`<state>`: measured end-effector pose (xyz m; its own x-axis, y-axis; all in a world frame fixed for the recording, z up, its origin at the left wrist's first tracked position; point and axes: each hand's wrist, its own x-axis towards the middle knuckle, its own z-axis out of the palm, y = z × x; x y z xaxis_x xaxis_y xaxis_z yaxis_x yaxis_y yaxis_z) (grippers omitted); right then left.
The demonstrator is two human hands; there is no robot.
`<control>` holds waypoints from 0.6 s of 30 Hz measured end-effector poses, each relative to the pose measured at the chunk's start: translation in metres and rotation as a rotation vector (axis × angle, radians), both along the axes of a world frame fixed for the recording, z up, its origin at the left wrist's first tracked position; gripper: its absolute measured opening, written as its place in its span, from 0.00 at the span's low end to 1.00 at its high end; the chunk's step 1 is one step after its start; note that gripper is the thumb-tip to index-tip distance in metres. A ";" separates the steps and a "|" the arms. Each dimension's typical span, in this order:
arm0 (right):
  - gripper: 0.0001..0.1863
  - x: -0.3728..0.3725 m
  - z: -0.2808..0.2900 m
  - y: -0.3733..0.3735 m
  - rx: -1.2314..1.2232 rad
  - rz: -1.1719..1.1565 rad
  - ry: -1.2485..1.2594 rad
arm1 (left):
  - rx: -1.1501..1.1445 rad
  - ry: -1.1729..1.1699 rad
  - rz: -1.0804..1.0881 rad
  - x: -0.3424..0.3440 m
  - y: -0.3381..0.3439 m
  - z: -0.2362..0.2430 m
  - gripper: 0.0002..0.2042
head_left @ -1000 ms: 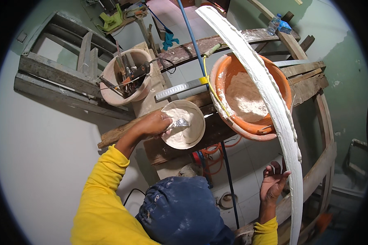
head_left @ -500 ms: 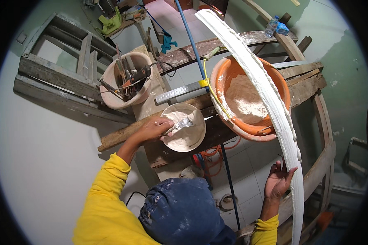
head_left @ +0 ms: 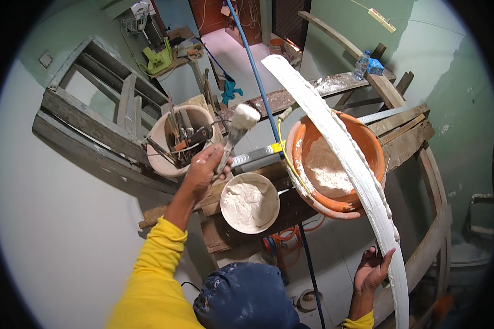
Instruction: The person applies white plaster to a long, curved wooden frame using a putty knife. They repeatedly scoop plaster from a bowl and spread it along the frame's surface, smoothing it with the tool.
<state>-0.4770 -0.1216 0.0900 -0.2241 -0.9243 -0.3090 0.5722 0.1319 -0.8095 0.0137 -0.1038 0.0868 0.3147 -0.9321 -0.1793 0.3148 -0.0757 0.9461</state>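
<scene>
My left hand (head_left: 205,167) grips the handle of a putty knife (head_left: 237,133), raised blade up, with a thick white lump of paste on its tip. Just below it, a round white tub (head_left: 250,204) holds soft off-white paste. My right hand (head_left: 372,270) holds a long, curved white strip (head_left: 343,145) near its lower end, thumb against its edge and palm up. Ridges of paste run along the strip's right edge. The strip slants across an orange bucket (head_left: 380,148) with pale, dry-looking powder and paste inside.
A pale bucket of tools (head_left: 164,159) stands left of the tub on wooden boards (head_left: 217,233). A grey wooden frame (head_left: 77,118) leans at the left wall. A blue pole (head_left: 255,66) rises behind. A bottle (head_left: 361,64) sits on the far plank.
My left hand has lifted the putty knife out of the tub, up and away, with a lump of paste on it. The view has tilted upward; my right hand still holds the strip.
</scene>
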 end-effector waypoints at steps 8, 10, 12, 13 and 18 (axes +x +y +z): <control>0.24 0.010 0.015 0.000 0.001 -0.033 0.013 | -0.351 0.055 0.237 0.011 -0.158 -0.012 0.10; 0.24 0.006 0.014 -0.001 -0.006 -0.024 0.015 | -0.430 0.030 0.251 0.017 -0.192 -0.018 0.10; 0.25 0.001 0.011 -0.002 -0.006 -0.030 0.008 | -0.455 0.056 0.300 0.022 -0.220 -0.025 0.10; 0.25 0.000 0.011 -0.003 -0.003 -0.029 0.005 | -0.464 0.068 0.327 0.024 -0.229 -0.029 0.10; 0.25 0.000 0.015 -0.003 0.014 -0.041 -0.001 | -0.497 0.072 0.349 0.033 -0.249 -0.040 0.10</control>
<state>-0.4773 -0.1242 0.1050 -0.2616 -0.9099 -0.3220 0.5782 0.1194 -0.8071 0.0471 -0.3525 0.0470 0.6200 -0.7537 0.2181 0.3062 0.4883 0.8172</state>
